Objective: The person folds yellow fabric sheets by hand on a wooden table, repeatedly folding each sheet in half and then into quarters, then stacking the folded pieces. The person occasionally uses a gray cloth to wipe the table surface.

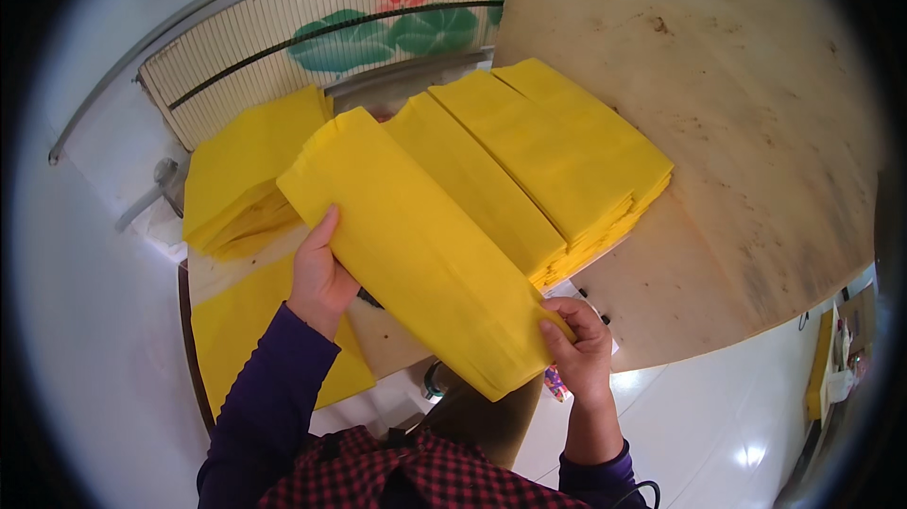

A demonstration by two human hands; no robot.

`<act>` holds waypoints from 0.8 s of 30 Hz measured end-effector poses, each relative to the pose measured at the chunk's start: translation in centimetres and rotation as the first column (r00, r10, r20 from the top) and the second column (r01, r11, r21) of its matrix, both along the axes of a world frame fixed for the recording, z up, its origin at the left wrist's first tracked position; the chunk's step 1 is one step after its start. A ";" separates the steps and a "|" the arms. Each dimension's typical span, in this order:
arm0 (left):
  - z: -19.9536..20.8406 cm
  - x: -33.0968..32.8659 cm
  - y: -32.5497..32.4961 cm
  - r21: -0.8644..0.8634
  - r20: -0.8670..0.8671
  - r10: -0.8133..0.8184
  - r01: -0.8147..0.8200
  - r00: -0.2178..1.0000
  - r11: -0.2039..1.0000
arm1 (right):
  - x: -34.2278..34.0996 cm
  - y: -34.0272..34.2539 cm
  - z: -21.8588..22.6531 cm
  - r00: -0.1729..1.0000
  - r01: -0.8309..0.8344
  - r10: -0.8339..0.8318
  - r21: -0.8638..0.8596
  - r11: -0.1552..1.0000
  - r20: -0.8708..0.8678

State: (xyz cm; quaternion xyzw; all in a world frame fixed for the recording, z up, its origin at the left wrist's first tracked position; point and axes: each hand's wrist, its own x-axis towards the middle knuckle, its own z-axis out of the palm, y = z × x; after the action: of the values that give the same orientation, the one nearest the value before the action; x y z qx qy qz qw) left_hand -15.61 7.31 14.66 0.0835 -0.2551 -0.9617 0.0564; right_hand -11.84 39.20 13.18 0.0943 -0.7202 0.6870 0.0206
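Note:
Between my two hands a long folded piece of yellow fabric (pixel 425 245) is held up at a slant. My left hand (pixel 319 273) grips its left edge, thumb on top and the other fingers hidden beneath. At the lower right corner my right hand (pixel 578 344) pinches the fabric between thumb and fingers. Just behind it lies a stack of folded yellow fabric pieces (pixel 567 145) on the wooden table. Another pile of yellow fabric (pixel 246 169) sits at the left, its layers open at the near side. A flat yellow piece (pixel 255 320) hangs near my left forearm.
A wooden table (pixel 727 160) with a curved edge spreads to the right, dark stains on its top. Behind the stacks stands a slatted blind (pixel 350 27) painted with lotus flowers. White tiled floor (pixel 699 424) shows below. Shelving with a yellow panel (pixel 820 363) stands at the far right.

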 end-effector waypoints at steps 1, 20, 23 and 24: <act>-0.1 -0.2 0.0 -0.007 0.016 0.016 -0.016 1.000 1.000 | -0.2 -0.1 -0.1 1.000 0.005 -0.005 -0.027 1.000 0.015; 8.6 -16.1 9.9 -0.173 -0.209 -0.198 0.163 0.958 0.971 | -11.6 9.5 6.9 0.909 0.401 -0.389 0.065 0.914 -0.150; 9.8 -21.5 12.5 -0.230 -0.180 -0.200 0.157 0.963 0.960 | -16.0 12.4 8.5 0.915 0.396 -0.381 0.114 0.911 -0.135; 10.0 -22.9 13.3 -0.256 -0.168 -0.211 0.164 0.963 0.953 | -17.6 13.3 9.0 0.911 0.403 -0.390 0.099 0.910 -0.133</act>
State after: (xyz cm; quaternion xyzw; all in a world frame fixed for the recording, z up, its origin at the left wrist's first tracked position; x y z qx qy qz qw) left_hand -38.56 20.58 24.69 -0.0423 -0.3694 -0.9283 -0.0011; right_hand -29.40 52.48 22.16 -0.0152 -0.7636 0.6158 0.1936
